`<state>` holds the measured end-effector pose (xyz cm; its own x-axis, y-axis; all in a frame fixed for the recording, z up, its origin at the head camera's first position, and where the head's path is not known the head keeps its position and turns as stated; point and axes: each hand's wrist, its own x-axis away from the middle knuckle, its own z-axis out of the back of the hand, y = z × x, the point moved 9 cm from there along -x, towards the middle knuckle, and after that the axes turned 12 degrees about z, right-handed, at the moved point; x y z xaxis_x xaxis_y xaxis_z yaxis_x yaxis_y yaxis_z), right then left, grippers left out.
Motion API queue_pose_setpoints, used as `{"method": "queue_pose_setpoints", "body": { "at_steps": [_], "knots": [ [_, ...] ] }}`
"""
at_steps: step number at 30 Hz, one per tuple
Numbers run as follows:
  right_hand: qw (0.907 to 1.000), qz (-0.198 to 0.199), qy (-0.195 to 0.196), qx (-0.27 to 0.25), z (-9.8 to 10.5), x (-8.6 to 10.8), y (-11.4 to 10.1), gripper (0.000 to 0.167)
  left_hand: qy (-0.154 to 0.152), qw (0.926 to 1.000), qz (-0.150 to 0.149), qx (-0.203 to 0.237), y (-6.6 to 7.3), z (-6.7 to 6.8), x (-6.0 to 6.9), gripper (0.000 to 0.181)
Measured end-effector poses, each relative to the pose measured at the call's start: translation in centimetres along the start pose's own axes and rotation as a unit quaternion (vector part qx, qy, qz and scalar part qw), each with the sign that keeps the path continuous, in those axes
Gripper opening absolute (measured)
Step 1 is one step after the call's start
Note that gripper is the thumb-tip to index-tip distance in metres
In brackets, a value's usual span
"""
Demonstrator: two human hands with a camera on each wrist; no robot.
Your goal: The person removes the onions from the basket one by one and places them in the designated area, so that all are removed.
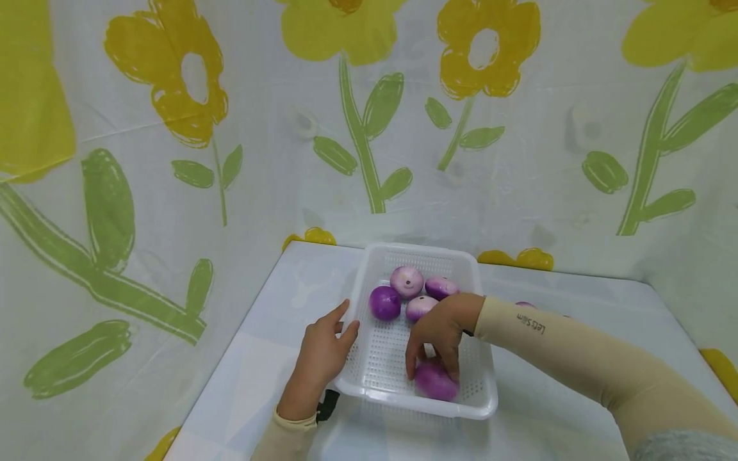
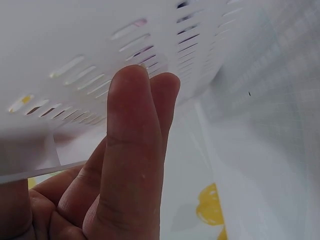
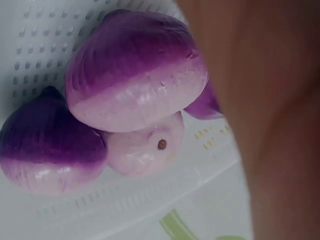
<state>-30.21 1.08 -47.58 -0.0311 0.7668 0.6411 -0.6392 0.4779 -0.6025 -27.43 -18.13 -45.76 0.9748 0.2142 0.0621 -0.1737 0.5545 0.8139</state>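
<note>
My right hand (image 1: 442,328) reaches down into a white perforated plastic basket (image 1: 418,403) and grips a purple onion (image 1: 436,382) near its front right corner. Farther back in the basket lie several more purple-and-white onions (image 1: 407,282), grouped close together. The right wrist view shows these onions (image 3: 137,75) up close, but the gripped one is not seen there. Beside the basket's left wall is my left hand (image 1: 321,349), its fingers fairly straight. In the left wrist view, the fingers (image 2: 131,115) are at the outside of the slotted wall (image 2: 65,45); whether they press on it I cannot tell.
The basket stands on a pale table (image 1: 271,320). Right of it, a small purple thing (image 1: 524,304) shows behind my right forearm, mostly hidden. A white sheet (image 1: 259,128) printed with yellow flowers hangs around the back and sides.
</note>
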Motion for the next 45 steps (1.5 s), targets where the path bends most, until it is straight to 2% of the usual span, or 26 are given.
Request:
{"method": "queue_pose_setpoints", "body": {
  "at_steps": [3,8,15,18,21,25,29,34,39,45],
  "knots": [
    [0.9999,-0.005,0.008,-0.006,0.3,0.3,0.0,0.070,0.000,1.0000,-0.001,-0.003,0.1,0.0,0.0,0.055],
    [0.9994,0.025,0.023,0.008,0.9,0.5,-0.4,0.069,0.001,1.0000,0.002,-0.008,0.1,0.0,-0.1,0.056],
    [0.9978,0.039,0.053,0.004,1.6,1.3,-0.7,0.066,0.002,0.9999,0.003,-0.010,0.0,-0.1,-0.1,0.056],
    [0.9962,0.063,0.058,-0.014,1.8,1.7,-1.3,0.067,0.005,0.9999,0.003,-0.011,-0.1,0.0,0.0,0.056],
    [0.9926,0.075,0.060,-0.074,1.8,2.2,-1.6,0.067,0.005,0.9999,0.004,-0.009,-0.2,-0.1,0.0,0.056],
    [0.9844,0.082,0.072,-0.138,1.7,2.8,-1.6,0.066,0.004,0.9999,0.007,-0.009,-0.2,-0.1,-0.1,0.056],
    [0.9778,0.109,0.117,-0.135,2.2,3.1,-1.8,0.066,0.004,0.9999,0.006,-0.013,0.0,-0.1,0.0,0.056],
    [0.9638,0.126,0.196,-0.129,2.7,3.8,-1.8,0.066,0.006,0.9999,0.000,-0.015,0.2,0.1,-0.1,0.056],
    [0.9484,0.141,0.260,-0.114,2.7,4.7,-2.5,0.072,0.005,0.9999,-0.005,-0.013,0.3,0.1,0.0,0.057],
    [0.9257,0.127,0.333,-0.128,2.3,6.1,-2.9,0.075,0.000,1.0000,-0.003,-0.003,0.3,0.0,0.1,0.056]
  ]
}}
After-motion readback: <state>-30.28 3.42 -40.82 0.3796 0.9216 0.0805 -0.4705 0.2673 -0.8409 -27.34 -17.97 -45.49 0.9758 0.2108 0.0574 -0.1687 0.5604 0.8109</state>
